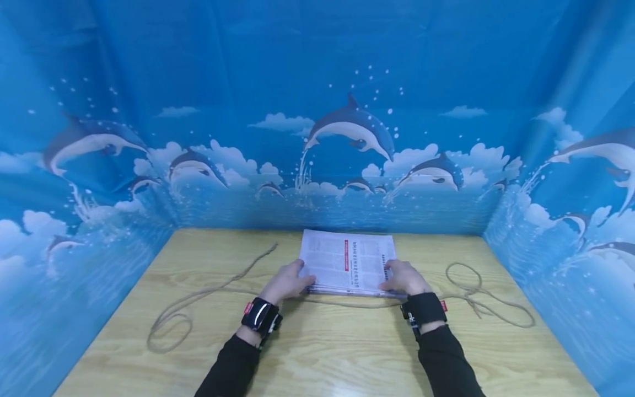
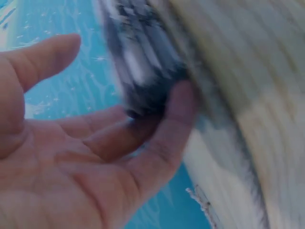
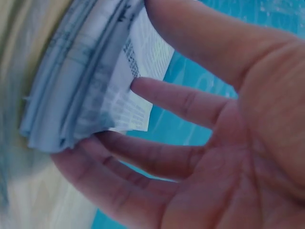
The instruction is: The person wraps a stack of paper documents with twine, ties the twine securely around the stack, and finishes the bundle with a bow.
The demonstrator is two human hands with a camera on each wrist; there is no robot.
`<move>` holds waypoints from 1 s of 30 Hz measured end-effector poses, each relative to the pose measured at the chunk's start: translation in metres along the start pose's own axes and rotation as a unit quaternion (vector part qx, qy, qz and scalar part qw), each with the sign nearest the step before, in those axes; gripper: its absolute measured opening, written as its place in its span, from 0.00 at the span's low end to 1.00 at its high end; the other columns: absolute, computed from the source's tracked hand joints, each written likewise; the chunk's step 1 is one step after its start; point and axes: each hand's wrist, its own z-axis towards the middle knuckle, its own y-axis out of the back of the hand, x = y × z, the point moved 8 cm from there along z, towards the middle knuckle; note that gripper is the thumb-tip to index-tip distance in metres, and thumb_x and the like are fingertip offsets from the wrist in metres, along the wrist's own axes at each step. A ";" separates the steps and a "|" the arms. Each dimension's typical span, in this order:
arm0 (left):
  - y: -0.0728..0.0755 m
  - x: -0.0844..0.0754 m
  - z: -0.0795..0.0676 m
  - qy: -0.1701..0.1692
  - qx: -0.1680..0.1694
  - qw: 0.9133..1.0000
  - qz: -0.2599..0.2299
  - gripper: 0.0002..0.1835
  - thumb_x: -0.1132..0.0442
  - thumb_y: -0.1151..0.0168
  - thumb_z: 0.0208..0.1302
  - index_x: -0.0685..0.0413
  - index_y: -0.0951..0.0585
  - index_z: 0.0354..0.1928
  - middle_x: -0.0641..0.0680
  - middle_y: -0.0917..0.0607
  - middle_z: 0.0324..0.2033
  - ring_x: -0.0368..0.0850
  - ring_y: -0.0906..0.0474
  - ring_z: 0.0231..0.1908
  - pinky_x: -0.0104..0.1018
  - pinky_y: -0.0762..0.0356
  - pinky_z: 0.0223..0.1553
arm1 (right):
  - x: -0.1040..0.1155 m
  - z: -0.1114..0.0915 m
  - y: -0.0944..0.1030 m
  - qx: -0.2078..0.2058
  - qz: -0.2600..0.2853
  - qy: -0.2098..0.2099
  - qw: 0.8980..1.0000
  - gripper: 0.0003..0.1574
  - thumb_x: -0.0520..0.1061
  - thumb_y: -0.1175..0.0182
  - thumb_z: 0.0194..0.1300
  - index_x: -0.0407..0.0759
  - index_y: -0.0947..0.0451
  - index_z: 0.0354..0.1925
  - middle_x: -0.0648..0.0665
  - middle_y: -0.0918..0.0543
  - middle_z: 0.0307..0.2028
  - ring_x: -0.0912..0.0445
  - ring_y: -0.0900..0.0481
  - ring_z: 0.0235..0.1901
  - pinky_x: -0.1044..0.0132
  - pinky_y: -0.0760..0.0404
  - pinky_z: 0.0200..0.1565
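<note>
A folded stack of newspapers (image 1: pixel 347 256) lies on the table between my two hands. My left hand (image 1: pixel 288 282) is at its near left corner. In the left wrist view the fingertips (image 2: pixel 182 102) touch the end of the stack (image 2: pixel 143 52), while the thumb stands off it. At the near right corner is my right hand (image 1: pixel 405 278), its fingers extended. The right wrist view has the lower fingers along the side of the layered stack (image 3: pixel 81 71), with the index fingertip and thumb by its top sheet. A thin rope (image 1: pixel 347 305) runs along the near edge of the stack.
The rope's left part (image 1: pixel 171 314) curls into a loop on the wooden table (image 1: pixel 337 358). Its right part (image 1: pixel 506 309) lies in loose loops on the other side. A blue dolphin-print curtain (image 1: pixel 238 110) borders the table at the back and sides.
</note>
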 end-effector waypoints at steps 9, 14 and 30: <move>0.003 -0.003 -0.002 0.001 -0.015 0.997 0.075 0.24 0.52 0.42 0.68 0.71 0.23 0.50 0.59 0.21 0.27 0.49 0.26 0.24 0.41 0.28 0.24 | 0.001 0.004 -0.002 -0.023 0.012 -0.004 1.000 0.41 0.48 0.27 0.54 0.29 0.29 0.60 0.28 0.22 0.55 0.42 0.22 0.48 0.46 0.24 0.53; 0.003 -0.010 -0.001 -0.026 -0.023 0.992 0.120 0.18 0.56 0.42 0.68 0.69 0.21 0.41 0.58 0.22 0.26 0.48 0.28 0.24 0.40 0.29 0.27 | 0.002 0.002 -0.001 -0.027 0.016 0.003 0.999 0.42 0.48 0.27 0.54 0.30 0.29 0.61 0.27 0.23 0.56 0.40 0.21 0.49 0.45 0.24 0.53; 0.011 0.039 0.010 0.106 -0.001 0.972 -0.209 0.47 0.46 0.48 0.72 0.72 0.56 0.74 0.72 0.55 0.74 0.67 0.58 0.74 0.58 0.56 0.73 | 0.001 0.004 -0.001 -0.026 0.028 -0.001 0.999 0.38 0.50 0.26 0.53 0.31 0.25 0.56 0.30 0.19 0.51 0.44 0.21 0.45 0.49 0.23 0.49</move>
